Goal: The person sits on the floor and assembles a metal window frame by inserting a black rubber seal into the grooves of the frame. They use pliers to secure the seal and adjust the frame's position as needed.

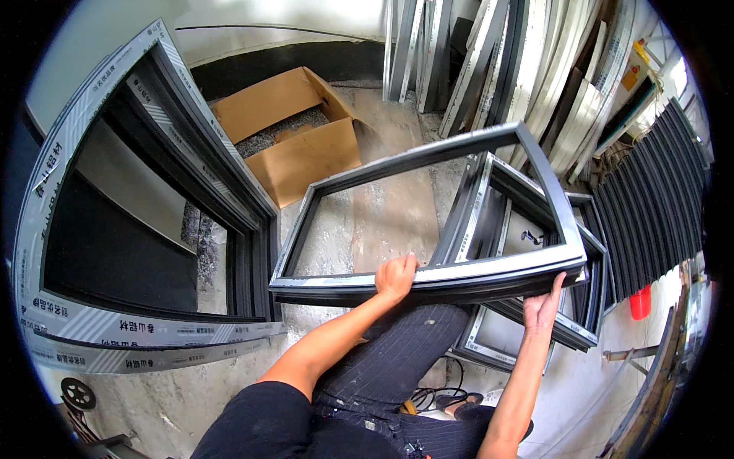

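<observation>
A rectangular grey and black metal window frame (474, 269) is tilted in front of me, held with both hands. My left hand (396, 278) is closed over its near rail, around the middle. At the right end of the same rail, my right hand (544, 304) grips from below, its thumb up along the corner; its other fingers are partly hidden. Through the frame's opening I see the floor and part of a stack of other window frames (475, 210) leaning just behind it to the right.
A large film-covered frame (145, 325) stands at the left. An open cardboard box (306, 164) holding metal shavings sits on the floor beyond. Long profiles (527, 69) lean on the back wall. Black ribbed strips (650, 199) and a red bucket (641, 302) are at the right; a cable (443, 394) lies near my feet.
</observation>
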Tool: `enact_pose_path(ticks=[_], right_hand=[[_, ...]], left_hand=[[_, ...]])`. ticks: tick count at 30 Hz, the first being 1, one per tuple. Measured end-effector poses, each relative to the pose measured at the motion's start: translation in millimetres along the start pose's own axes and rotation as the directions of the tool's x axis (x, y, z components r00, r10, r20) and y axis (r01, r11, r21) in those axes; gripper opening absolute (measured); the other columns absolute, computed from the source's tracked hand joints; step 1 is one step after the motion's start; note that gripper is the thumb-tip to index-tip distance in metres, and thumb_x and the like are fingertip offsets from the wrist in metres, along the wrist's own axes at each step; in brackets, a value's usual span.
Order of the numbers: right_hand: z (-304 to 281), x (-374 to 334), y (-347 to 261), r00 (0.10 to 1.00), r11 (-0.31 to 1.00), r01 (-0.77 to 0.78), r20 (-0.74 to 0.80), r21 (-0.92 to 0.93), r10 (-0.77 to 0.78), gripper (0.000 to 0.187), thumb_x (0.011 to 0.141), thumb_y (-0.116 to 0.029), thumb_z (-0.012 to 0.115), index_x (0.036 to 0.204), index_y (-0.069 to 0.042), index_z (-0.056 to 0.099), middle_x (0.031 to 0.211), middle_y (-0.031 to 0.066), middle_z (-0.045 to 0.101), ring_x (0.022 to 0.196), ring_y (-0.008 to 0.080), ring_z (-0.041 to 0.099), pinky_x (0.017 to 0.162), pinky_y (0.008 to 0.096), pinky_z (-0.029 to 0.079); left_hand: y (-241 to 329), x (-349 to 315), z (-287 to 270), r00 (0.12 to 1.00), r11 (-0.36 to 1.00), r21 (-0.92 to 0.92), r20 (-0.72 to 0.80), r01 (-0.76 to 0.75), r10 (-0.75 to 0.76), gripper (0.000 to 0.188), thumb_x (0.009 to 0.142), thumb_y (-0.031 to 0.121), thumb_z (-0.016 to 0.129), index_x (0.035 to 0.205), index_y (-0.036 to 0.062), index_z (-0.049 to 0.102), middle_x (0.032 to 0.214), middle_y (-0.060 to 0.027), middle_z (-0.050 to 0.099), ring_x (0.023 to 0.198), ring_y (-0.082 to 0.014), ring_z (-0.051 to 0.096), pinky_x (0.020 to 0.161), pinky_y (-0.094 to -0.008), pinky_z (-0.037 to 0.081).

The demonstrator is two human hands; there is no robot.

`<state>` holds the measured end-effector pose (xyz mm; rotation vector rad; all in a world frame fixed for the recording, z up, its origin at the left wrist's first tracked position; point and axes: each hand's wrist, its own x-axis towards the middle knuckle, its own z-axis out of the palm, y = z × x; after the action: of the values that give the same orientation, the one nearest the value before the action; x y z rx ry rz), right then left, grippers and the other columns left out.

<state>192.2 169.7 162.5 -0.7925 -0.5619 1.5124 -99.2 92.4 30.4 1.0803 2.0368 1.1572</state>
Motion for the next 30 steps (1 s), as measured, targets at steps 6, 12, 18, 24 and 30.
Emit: enact_pose_path(ticks=[6,12,18,24,30], right_hand=[[47,-18,-4,0.994,0.977,0.058,0.101,-0.204,-0.038,0.063,0.088,-0.051,0.052,0.132,-0.008,0.042,0.132,0.0058,0.048,0.12,0.0215,0.044,0.103,0.0379,0.033],[96,-69,6,0.975,0.905,0.116,0.222,-0.408,-0.025,0.06,0.089,-0.047,0.053,0.131,-0.007,0.04,0.13,0.0069,0.047,0.12,0.0202,0.044,0.102,0.0401,0.034],[169,-135,54,0.889,0.888,0.161,0.454,-0.431,0.059,0.054,0.079,-0.02,0.07,0.125,-0.002,0.046,0.12,0.0076,0.051,0.114,0.0221,0.047,0.101,0.0388,0.033],[259,-174,73,0.726,0.893,0.247,0.682,-0.377,0.087,0.032,0.075,-0.003,0.073,0.105,0.0,0.061,0.102,0.0038,0.063,0.096,0.015,0.057,0.087,0.0302,0.045],[299,-211,66,0.56,0.846,0.368,0.818,-0.386,0.13,0.036,0.071,-0.002,0.072,0.105,-0.001,0.061,0.102,0.0072,0.064,0.098,0.0154,0.058,0.089,0.0312,0.043]], left_hand=[[-10,-17,-22,0.993,0.993,-0.104,-0.112,-0.049,0.037,0.045,0.092,0.04,0.038,0.074,0.0068,0.063,0.073,-0.0196,0.06,0.072,-0.0407,0.058,0.064,-0.0459,0.043],[-20,-27,-75,0.999,0.962,-0.268,-0.002,-0.047,0.048,0.049,0.093,0.041,0.042,0.072,-0.0019,0.055,0.061,-0.0176,0.05,0.057,-0.0232,0.047,0.058,-0.0391,0.039],[112,-42,-175,0.939,0.823,-0.466,-0.049,-0.324,0.342,0.044,0.097,0.034,0.043,0.071,-0.0013,0.051,0.059,-0.0056,0.043,0.062,-0.0111,0.039,0.059,-0.0309,0.037],[140,-53,-249,0.936,0.703,-0.62,-0.19,-0.349,0.298,0.046,0.098,0.036,0.039,0.08,-0.0015,0.058,0.074,0.0006,0.052,0.071,-0.0086,0.045,0.067,-0.0264,0.038],[133,-93,-295,0.943,0.609,-0.72,-0.256,-0.332,0.211,0.044,0.098,0.037,0.037,0.091,0.0016,0.062,0.082,-0.0009,0.058,0.074,-0.008,0.05,0.07,-0.0238,0.041]])
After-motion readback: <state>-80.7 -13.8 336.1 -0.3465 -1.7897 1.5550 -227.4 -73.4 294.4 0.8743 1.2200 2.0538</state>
